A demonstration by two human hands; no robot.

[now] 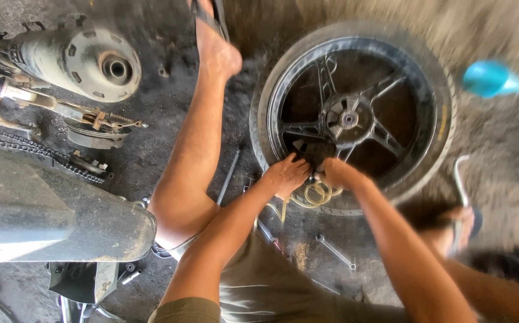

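Note:
A motorcycle wheel (355, 113) with a black spoked rim and its tyre lies flat on the dirty floor in front of me. My left hand (286, 174) and my right hand (335, 172) meet at the near edge of the rim, fingers pressed together around a small part I cannot make out. A coiled clear yellowish hose (314, 195) hangs just under both hands, over the tyre's near side. What each hand grips is hidden by the fingers.
A motorcycle's rear end stands at left, with exhaust muffler (77, 60), chain (38, 151) and mudguard (50, 209). A spanner (335, 251) and a long rod (228, 176) lie on the floor. My sandalled foot (214, 42) rests beside the wheel. A blue object (493, 79) sits at right.

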